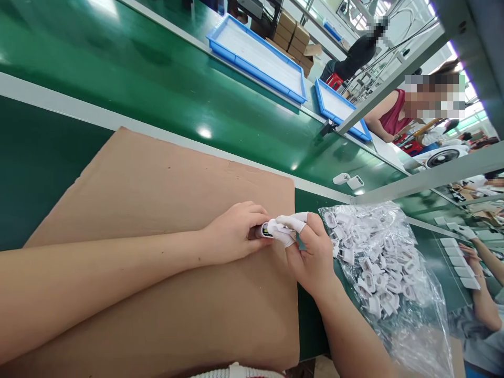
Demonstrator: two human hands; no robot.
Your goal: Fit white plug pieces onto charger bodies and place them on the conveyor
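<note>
Over the cardboard sheet (pixel 189 189), my left hand (pixel 234 231) is closed around a small white-rimmed device (pixel 266 230). Its open end faces right and shows dark and yellowish parts inside. My right hand (pixel 313 249) wears white covers on its fingertips. Those fingers are pinched together right at the device's open end. Whatever they hold is hidden by the white covers, and I cannot tell white part from white cover there. Just right of my right hand lies a clear plastic bag (pixel 417 320) with many small white plastic frames (pixel 380 262) in it.
Two white pieces (pixel 348 180) lie on the green surface (pixel 157 84) beyond the grey rail. Blue trays (pixel 255 58) stand farther back. A metal post (pixel 394 79) slants at the right. A co-worker's hand (pixel 470 257) is beside a row of white pieces (pixel 459 262) at far right.
</note>
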